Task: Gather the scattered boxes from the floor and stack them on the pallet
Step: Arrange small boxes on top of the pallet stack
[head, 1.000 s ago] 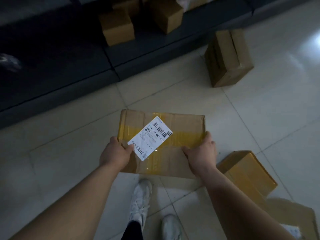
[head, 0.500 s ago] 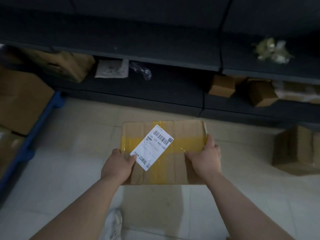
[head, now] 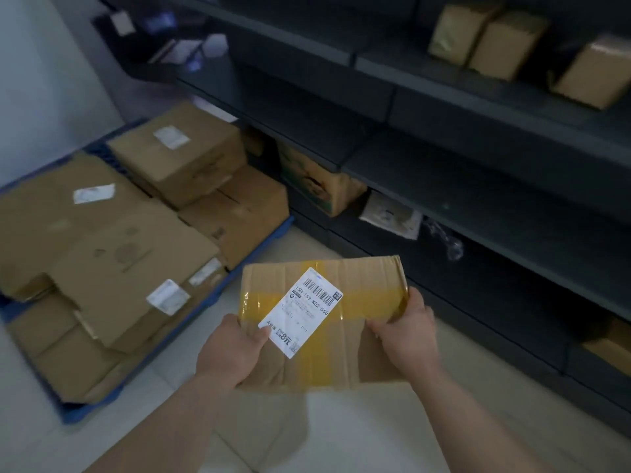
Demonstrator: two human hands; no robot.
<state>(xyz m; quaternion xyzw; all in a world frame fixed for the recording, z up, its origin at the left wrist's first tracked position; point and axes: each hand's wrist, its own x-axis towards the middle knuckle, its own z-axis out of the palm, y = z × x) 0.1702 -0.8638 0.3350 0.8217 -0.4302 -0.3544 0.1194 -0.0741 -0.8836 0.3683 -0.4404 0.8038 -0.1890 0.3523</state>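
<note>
Taped box (head: 362, 288) held over open floor (head: 341, 435), between the blue pallet (head: 80, 413) edge and dark shelving (head: 478, 186). Left hand (head: 235, 353) and right hand (head: 409, 336) grip its sides, thumbs on top. Compared with the earlier frame, the pallet's stacked boxes (head: 102, 240) are now in full view on the left.

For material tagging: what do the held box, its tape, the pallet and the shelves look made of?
The box: brown corrugated cardboard, matte, creased. The tape: glossy yellowish plastic film, catching light. The pallet: probably moulded plastic, going by its even blue colour; blur hides detail. The shelves: dark grey, smooth, thin-edged, likely painted metal.
</note>
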